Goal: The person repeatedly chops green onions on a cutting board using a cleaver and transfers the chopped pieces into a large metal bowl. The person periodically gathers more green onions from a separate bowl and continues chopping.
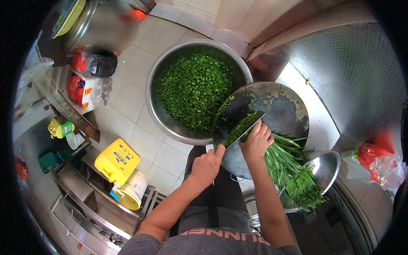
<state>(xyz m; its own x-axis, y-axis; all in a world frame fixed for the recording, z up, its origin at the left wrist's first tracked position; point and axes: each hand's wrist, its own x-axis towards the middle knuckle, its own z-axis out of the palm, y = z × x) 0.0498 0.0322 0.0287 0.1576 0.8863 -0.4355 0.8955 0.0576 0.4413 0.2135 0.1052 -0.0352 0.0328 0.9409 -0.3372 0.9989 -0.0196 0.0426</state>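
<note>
My left hand [207,164] is closed around the handle of a cleaver [247,126], its blade slanting over a round, worn chopping block [287,102]. Beside the blade, the curled fingers of my right hand [257,140] press down on a bundle of long garlic chives [280,153]. The leaves trail off the block to the lower right, across a shiny steel bowl [333,165]. Cut green bits [236,130] lie along the far side of the blade. Left of the block, a large steel basin [151,95] holds a heap of finely chopped greens [196,91], and the block overlaps its rim.
A yellow jug [118,161] and a stained white bucket [137,181] stand at lower left. Farther up are a dark bottle with red cap [102,65] and a metal-edged shelf [75,105]. Plastic bags [379,159] lie at right, below a textured metal panel [353,76].
</note>
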